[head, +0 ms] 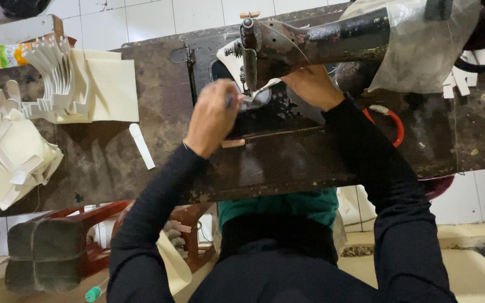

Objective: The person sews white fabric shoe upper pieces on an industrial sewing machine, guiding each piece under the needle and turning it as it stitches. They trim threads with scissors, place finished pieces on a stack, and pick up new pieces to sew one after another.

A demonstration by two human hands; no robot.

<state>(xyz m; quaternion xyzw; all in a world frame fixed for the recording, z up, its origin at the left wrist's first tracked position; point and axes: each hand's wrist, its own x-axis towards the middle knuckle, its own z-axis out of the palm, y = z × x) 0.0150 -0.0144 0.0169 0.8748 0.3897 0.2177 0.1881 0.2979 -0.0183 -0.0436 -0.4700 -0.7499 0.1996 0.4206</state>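
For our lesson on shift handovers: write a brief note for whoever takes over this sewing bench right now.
Left hand: closed on a small tool at the sewing machine needle area; what it grips is unclear.
Right hand: under the machine head, on the white piece there.
Stacks of cut white pieces lie at the table's far left, one loose strip nearby.
Done: unclear. Left: those stacks look unsewn.

Stacked cream cut pieces point(12, 160) at worktop point(113, 163) left edge — a loose white strip point(142, 146) beside; red ring point(391, 120) lying right — dark block point(46, 255) below.
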